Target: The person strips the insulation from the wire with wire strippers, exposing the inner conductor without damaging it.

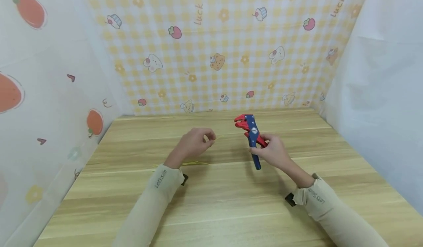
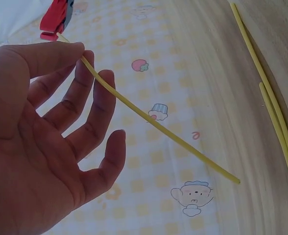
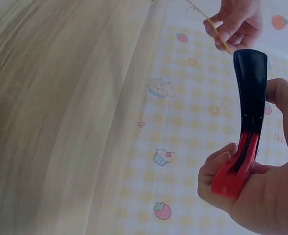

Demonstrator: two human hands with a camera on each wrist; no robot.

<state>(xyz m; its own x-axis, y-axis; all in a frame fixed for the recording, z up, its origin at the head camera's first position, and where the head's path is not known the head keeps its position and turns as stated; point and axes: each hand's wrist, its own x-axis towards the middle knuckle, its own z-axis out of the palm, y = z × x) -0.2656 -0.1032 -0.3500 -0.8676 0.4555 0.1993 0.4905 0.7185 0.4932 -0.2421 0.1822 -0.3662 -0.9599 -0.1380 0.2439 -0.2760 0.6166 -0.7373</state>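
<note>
A thin yellow wire (image 2: 156, 125) is pinched between the thumb and index finger of my left hand (image 1: 195, 143), with the other fingers loosely bent and spread. A short, paler end pokes out past the fingertips, and the longer part slants away across the palm side. My right hand (image 1: 275, 152) grips a wire stripper (image 1: 252, 129) with a blue body and red jaws. The stripper's jaws are uppermost, apart, and face left towards the wire. Between the two hands is a gap. In the right wrist view the dark handle (image 3: 252, 83) hides part of the tool.
More yellow wires (image 1: 195, 163) lie on the wood-grain table (image 1: 224, 210), beside and partly behind my left wrist. A checked, printed cloth (image 1: 214, 37) hangs along the table's far edge. Pale sheets (image 1: 380, 92) close off both sides.
</note>
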